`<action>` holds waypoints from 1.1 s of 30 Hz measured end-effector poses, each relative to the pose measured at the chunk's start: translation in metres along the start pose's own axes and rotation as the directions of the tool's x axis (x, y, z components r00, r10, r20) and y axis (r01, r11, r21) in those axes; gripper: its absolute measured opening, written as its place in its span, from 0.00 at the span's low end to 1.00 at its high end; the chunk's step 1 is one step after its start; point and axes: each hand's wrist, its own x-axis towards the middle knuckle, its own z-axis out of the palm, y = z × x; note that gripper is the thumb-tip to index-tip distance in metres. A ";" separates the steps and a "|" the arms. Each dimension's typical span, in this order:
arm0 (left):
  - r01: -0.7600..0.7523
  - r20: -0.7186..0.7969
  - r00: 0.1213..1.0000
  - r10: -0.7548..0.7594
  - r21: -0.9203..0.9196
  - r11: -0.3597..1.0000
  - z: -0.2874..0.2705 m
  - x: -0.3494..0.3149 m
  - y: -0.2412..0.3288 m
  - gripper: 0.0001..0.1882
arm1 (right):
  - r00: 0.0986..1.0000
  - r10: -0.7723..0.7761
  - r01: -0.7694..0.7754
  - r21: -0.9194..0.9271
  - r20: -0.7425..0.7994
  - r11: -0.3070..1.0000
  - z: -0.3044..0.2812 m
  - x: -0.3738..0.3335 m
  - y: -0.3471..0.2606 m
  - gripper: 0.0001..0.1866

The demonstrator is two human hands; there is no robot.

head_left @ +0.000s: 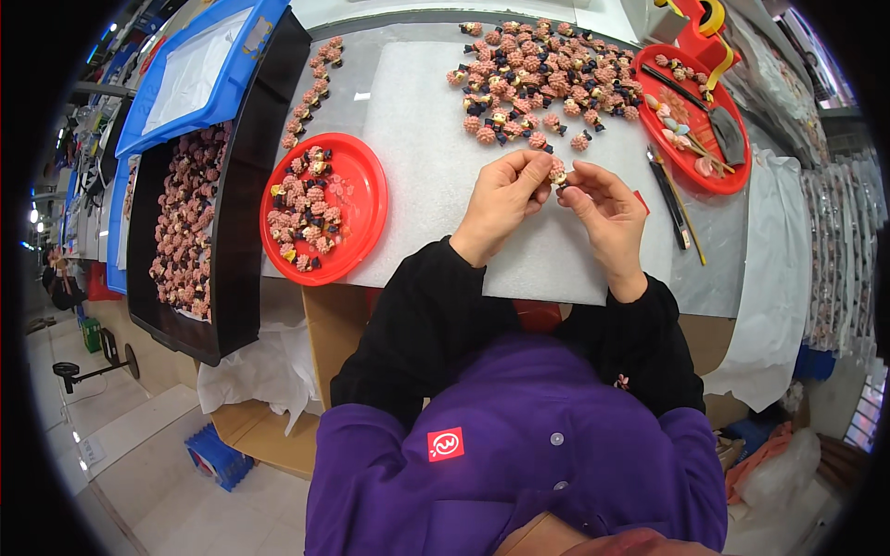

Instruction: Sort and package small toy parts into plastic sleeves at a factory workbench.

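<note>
A small figurine [558, 172] with pink curly hair, a pale face and a dark body is between my hands, over the white sheet [417, 139]. My left hand [501, 204] pinches it between thumb and forefinger. From the other side, the bent fingers and thumb of my right hand [610, 218] close on its lower part. Just beyond my fingers lies a large heap of similar figurines [547, 79], with a few strays at its near edge. A red corner of something shows beside my right hand; the rest of it is hidden.
At left, a red plate [373, 208] holds figurines and a black crate [239, 232] holds many more, beneath a blue tray [181, 130]. A figurine row [311, 97] lines the back left. Right are a red tray [732, 181], brushes [669, 199] and a tape dispenser [691, 32].
</note>
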 end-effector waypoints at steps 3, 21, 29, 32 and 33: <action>-0.015 0.007 1.000 0.015 0.014 1.000 0.000 0.001 -0.001 0.15 | 1.000 0.025 -0.025 0.035 -0.014 0.999 -0.001 0.000 0.002 0.18; 0.106 -0.074 0.992 -0.103 0.045 0.993 -0.001 0.001 0.001 0.17 | 0.995 0.096 -0.100 0.164 0.032 0.981 -0.001 0.000 0.000 0.19; 0.096 -0.066 0.994 -0.092 0.067 0.993 -0.001 0.000 0.000 0.16 | 0.993 0.113 -0.115 0.114 0.023 0.987 -0.001 -0.002 0.003 0.20; 0.105 -0.066 0.993 -0.101 0.066 0.992 0.000 0.000 0.001 0.17 | 0.995 0.096 -0.098 0.109 0.020 0.989 -0.001 -0.002 0.002 0.20; 0.107 -0.042 0.994 -0.104 0.062 0.992 -0.002 0.000 0.000 0.17 | 0.995 0.096 -0.097 0.108 0.021 0.989 -0.001 -0.002 0.002 0.20</action>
